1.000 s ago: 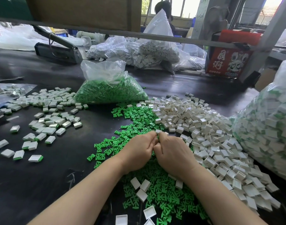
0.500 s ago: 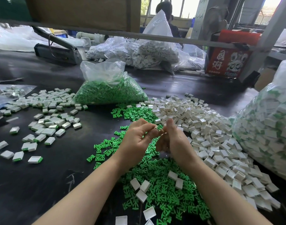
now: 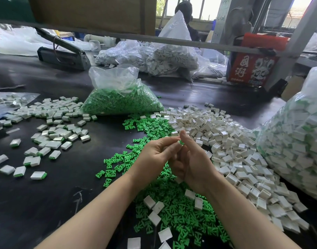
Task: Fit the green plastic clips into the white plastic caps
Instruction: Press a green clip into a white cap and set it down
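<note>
Both my hands are raised together above the spread of loose green clips [image 3: 172, 209], which I take as my landmark on the dark counter [image 3: 64, 203]. My left hand [image 3: 154, 157] and right hand [image 3: 192, 164] meet at the fingertips, pinching one small piece between them: a white cap [image 3: 176, 145] with a green clip [image 3: 181, 142] showing at its far end. My fingers hide most of it, so I cannot tell how deep the clip sits. The clip seems to lie on the right-hand side of the cap, its length running across from one grip to the other, so I judge the closing push comes from my right thumb. Spare caps [image 3: 235, 144] are heaped right of the clips; finished pieces [image 3: 51, 133] are scattered well left.
</note>
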Demonstrator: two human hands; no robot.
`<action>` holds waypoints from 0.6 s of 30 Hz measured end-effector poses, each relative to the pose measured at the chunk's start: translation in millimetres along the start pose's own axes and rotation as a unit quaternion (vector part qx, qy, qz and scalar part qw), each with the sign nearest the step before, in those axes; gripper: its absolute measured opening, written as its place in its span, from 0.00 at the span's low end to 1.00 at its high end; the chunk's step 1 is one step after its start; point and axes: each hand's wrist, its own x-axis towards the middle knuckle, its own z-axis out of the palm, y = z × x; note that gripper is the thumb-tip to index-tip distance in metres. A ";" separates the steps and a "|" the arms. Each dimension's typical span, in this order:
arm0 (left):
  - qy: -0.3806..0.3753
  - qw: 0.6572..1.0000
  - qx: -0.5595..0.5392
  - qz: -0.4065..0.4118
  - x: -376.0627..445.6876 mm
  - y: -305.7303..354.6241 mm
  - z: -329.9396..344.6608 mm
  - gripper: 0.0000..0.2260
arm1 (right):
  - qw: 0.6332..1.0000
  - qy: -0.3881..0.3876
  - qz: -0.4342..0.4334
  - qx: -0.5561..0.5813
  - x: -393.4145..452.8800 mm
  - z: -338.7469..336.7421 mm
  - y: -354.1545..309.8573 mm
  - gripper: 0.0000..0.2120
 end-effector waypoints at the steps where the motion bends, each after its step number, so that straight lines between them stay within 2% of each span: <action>1: 0.002 1.000 0.000 -0.001 0.3 0.6 0.3 0.08 | 1.000 0.001 0.000 0.021 -0.3 1.4 0.0 0.29; 5: 0.002 1.000 0.016 -0.010 1.8 0.5 0.1 0.07 | 0.993 -0.002 -0.022 0.114 -0.1 5.7 1.3 0.23; 10: -0.010 1.000 0.026 -0.004 2.7 2.2 -1.1 0.09 | 0.992 0.004 -0.014 0.128 -0.6 4.0 1.6 0.25; 18: -0.014 1.000 0.015 -0.002 2.0 3.9 -1.0 0.10 | 0.990 -0.008 -0.019 0.140 -1.5 3.2 0.7 0.22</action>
